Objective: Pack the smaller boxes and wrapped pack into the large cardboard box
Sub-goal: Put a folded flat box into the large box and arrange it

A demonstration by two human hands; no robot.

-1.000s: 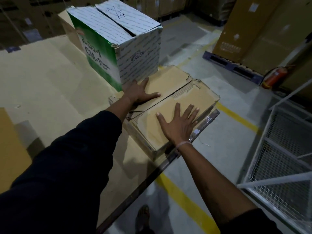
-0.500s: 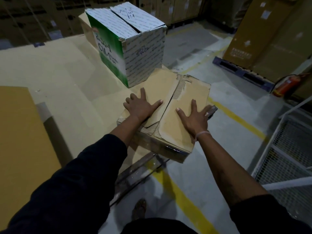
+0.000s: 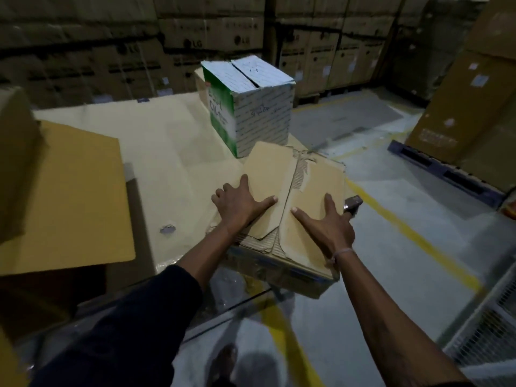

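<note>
Both hands lie flat, fingers spread and gripping nothing: the left hand (image 3: pixel 240 203) and right hand (image 3: pixel 325 224) press the pack (image 3: pixel 287 219). It has slid over the surface's (image 3: pixel 156 152) near edge, probably about to be lifted toward the big box (image 3: pixel 64 196) at the left.

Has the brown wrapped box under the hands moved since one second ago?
Yes. The brown box has slid toward the person, away from the green and white box, and its near end now hangs over the table edge.
</note>
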